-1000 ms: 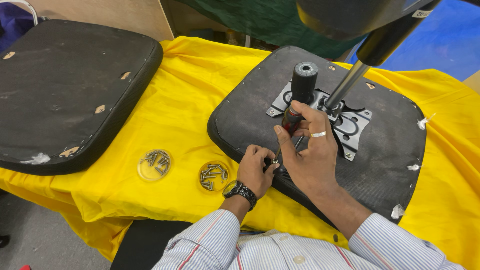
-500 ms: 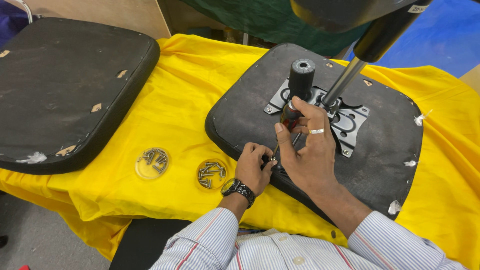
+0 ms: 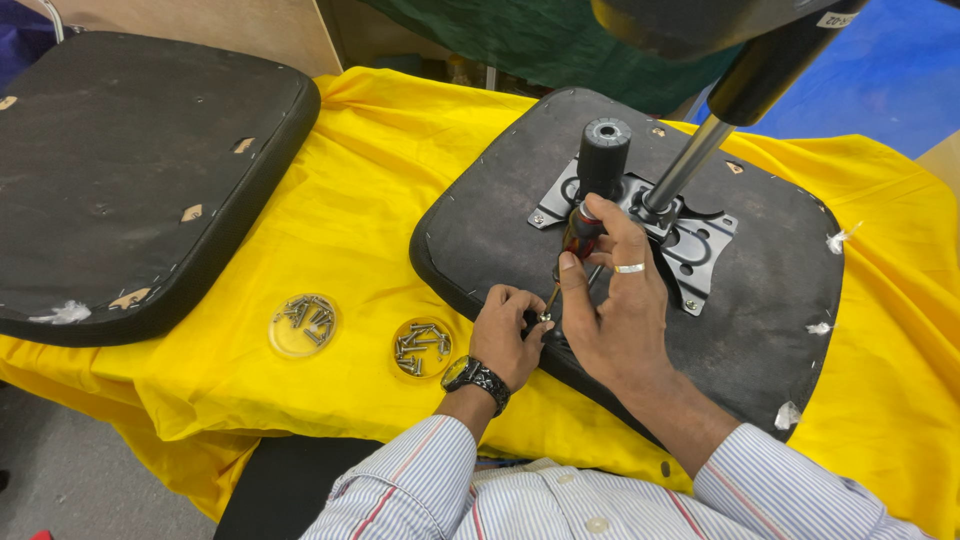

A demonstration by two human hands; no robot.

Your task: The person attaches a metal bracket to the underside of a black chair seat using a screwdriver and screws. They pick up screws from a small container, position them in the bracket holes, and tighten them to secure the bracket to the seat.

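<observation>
Far out past my left hand lies a second seat pad (image 3: 130, 180), black, underside up, on the yellow cloth (image 3: 370, 190). Closer in, just left of my wrist, two clear dishes of screws: one (image 3: 303, 325) further out, one (image 3: 423, 347) right beside my watch (image 3: 478, 378).

Left hand (image 3: 508, 335) now: fingers pinched narrow around a small screw at the near edge of the seat (image 3: 760, 290), steadying it under the driver tip. I can't make out the screw itself clearly; it's tiny and half hidden by my fingertips.

Right hand (image 3: 615, 310) is wrapped around the screwdriver (image 3: 578, 240), red and black handle up, shaft slanting down toward my left fingers.

The risk as I judge it: the tip sits right against my left fingertips, so if it cams out of the screw head it could jab them, or the screw could skid off over the seat edge onto the floor. The slanted driver makes that slip likelier.

The seat itself: dark, rounded, underside up, scuffed, with white stuffing tufts (image 3: 836, 240) along the rim to my right. Beyond my right hand sits the metal plate (image 3: 700, 245), a black cylinder (image 3: 603, 155) standing on it, and a gas-lift column (image 3: 690, 160) leaning away.
</observation>
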